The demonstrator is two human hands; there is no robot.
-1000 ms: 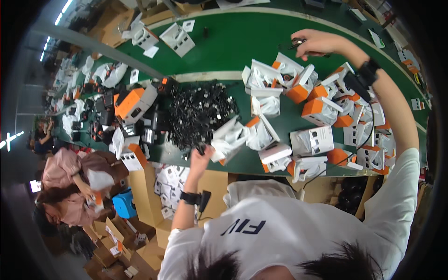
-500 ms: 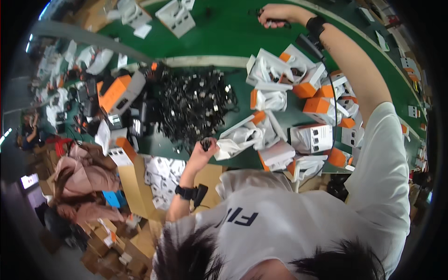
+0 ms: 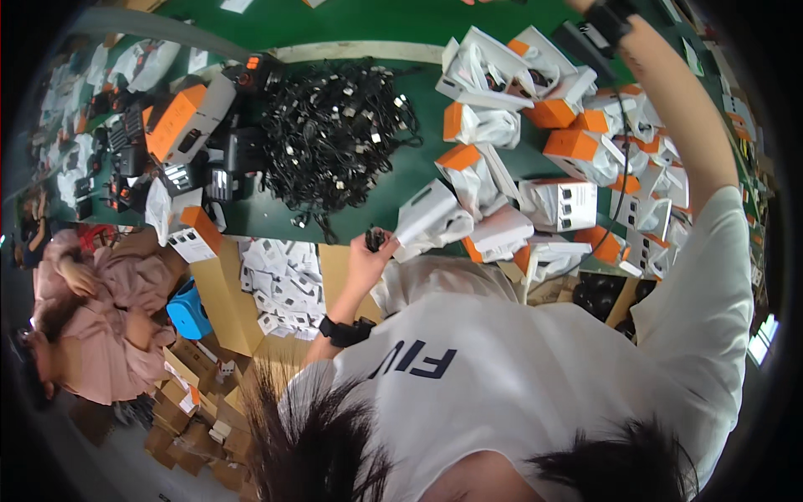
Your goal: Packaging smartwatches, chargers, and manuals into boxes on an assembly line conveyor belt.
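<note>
Close to the table's near edge, my left hand (image 3: 368, 258) is closed around a small bundle of black cable (image 3: 375, 239). Beside its fingers lies an open white box (image 3: 428, 219) with a white plastic bag in it. A large tangled heap of black cables (image 3: 335, 138) with silvery plugs covers the table just beyond that hand. My right arm stretches far forward. Only slivers of my right hand (image 3: 579, 4) show at the top edge, so its fingers and anything in them are hidden. Each wrist wears a black strapped device.
Several orange-and-white boxes (image 3: 559, 205) crowd the table's right side. Left of the cables are black devices (image 3: 244, 151) and an orange-and-white box (image 3: 180, 117). Below the table edge stands a carton (image 3: 234, 314) of white printed packets (image 3: 280, 280). A person in pink (image 3: 109, 335) sits at left.
My view has shifted forward and tilted, so the table's things sit higher in the picture. My right hand, which held black cable, has passed mostly beyond the top edge. My left hand keeps its cable.
</note>
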